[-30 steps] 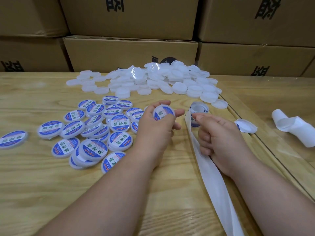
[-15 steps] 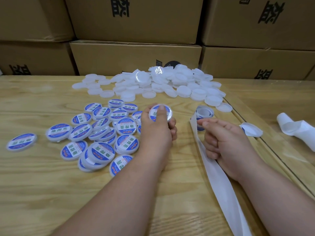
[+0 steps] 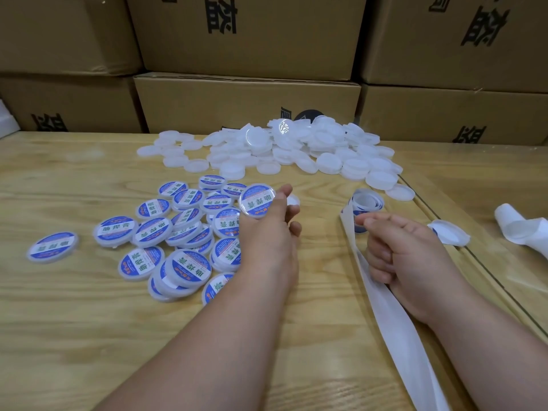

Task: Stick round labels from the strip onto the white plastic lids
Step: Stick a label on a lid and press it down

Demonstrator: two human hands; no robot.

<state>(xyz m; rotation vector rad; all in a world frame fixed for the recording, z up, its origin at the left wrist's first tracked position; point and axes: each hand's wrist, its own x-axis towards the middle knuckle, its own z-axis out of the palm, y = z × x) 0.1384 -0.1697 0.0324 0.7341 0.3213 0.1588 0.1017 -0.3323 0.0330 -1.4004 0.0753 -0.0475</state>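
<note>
One labelled lid [image 3: 256, 200] sits just above centre frame, tilted, blue-and-white label facing us; we see the left hand [image 3: 269, 232] holding it at its right edge with thumb and fingers, above the scatter of finished pieces. We cannot tell how firm the hold is, since the fingers behind the lid are hidden. Below and left of it, the labelled lids [image 3: 166, 232] lie in a loose overlapping cluster across the left-centre of the frame, one stray lid [image 3: 52, 247] apart at the far left.

The plain white lids [image 3: 296, 149] are heaped in the upper centre, spilling right toward the table edge.

Right of centre, the right hand [image 3: 400, 250] rests on the table with fingers curled round the label strip [image 3: 385, 315], index finger and thumb forward at the strip's upper end. The strip's bare white backing runs from that hand down to the lower right edge of the frame. Just above the fingertips, the coiled roll of labels [image 3: 367, 201] stands on the wood.

We note a single lid [image 3: 449, 232] lying to the right of the hand, and a curl of spent backing paper [image 3: 522, 225] at the far right edge. All rest on a wooden table [image 3: 89, 336]. Cardboard boxes [image 3: 246, 99] with black printed characters fill the top of the frame behind the heap
</note>
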